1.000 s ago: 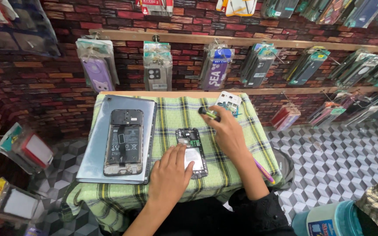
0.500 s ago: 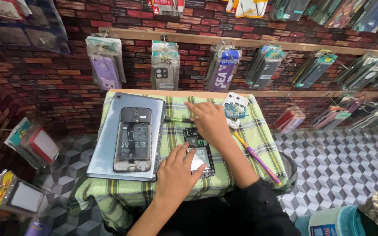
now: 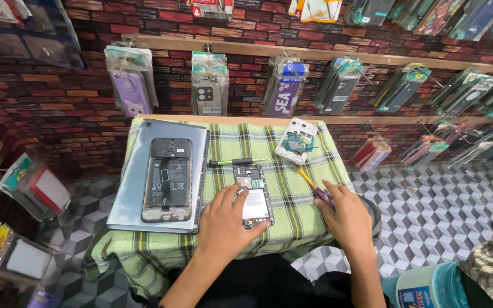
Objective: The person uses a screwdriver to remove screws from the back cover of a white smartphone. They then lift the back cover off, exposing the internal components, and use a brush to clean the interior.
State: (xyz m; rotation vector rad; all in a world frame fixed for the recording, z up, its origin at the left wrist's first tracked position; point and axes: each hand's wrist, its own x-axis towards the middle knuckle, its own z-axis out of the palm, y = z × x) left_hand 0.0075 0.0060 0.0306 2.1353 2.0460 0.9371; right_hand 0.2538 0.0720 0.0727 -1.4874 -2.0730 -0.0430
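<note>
A green plaid cloth (image 3: 292,211) carries a grey slab (image 3: 144,171), a black phone (image 3: 168,179), a white frame (image 3: 295,140) and a yellow-purple tool (image 3: 314,187). Behind is a red brick wall (image 3: 58,114); right, grey cube-patterned floor (image 3: 429,217).
</note>
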